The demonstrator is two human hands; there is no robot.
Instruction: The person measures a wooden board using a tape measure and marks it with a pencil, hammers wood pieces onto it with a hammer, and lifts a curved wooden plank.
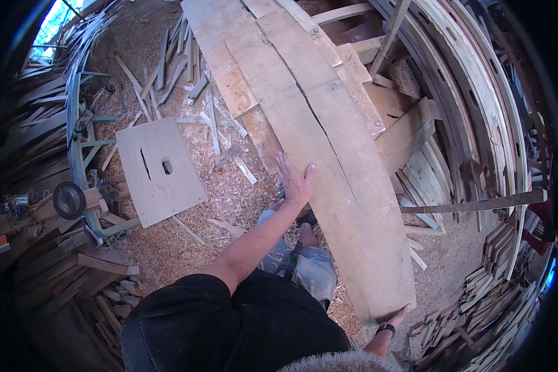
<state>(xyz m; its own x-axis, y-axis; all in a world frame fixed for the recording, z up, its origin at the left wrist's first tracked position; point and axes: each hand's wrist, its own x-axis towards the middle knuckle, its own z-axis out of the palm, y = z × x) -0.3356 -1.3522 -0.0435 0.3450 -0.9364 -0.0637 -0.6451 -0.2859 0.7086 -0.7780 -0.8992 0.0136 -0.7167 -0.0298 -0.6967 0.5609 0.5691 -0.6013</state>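
Observation:
A long, wide wooden board (pixel 366 239) with a dark lengthwise crack runs from the far left to the near right, lying over other boards. At its left edge my left hand (pixel 296 181) rests with fingers stretched out and the thumb apart on the board's face. My right hand (pixel 395 319), with a dark watch (pixel 386 328) at the wrist, grips the board's near end; its fingers are partly hidden beneath. Under the far part, a shorter board (pixel 257 133) sticks out to the left.
To the left stands a flat wooden panel (pixel 167 198) with an oval hole and a slit. Sawdust (pixel 186 254) and offcuts (pixel 214 127) cover the floor. Long planks (pixel 477 80) lean at the right, with stacked wood pieces (pixel 477 304) nearer. A green metal frame (pixel 74 142) stands left.

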